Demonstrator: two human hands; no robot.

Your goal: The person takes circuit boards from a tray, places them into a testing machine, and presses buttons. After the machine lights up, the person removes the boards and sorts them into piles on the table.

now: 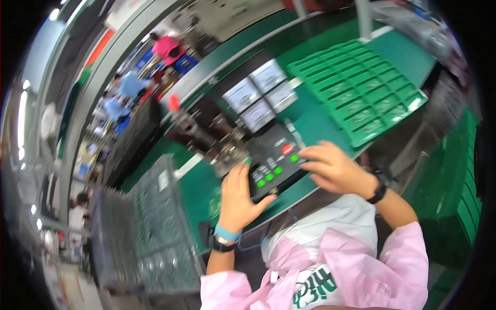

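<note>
A black control box (266, 147) with a red button (287, 149) and several green buttons (278, 171) stands on the green bench in front of me. My left hand (237, 199) lies along its left side, thumb spread away, fingers stretched toward a metal test fixture (230, 155). A small green spot shows at its fingertips, too small to name. My right hand (336, 168) hovers at the box's right end, fingers stretched and slightly apart, fingertips by the rightmost green button (294, 158). Whether they touch it, I cannot tell. Behind the box, a screen (258, 95) shows several bright panes.
A green compartment tray (356, 93) with small clear-looking parts lies at the far right. Clear plastic trays (165, 227) are stacked at the left. A green crate (439, 181) stands to my right. Other people (168, 49) sit at benches in the background.
</note>
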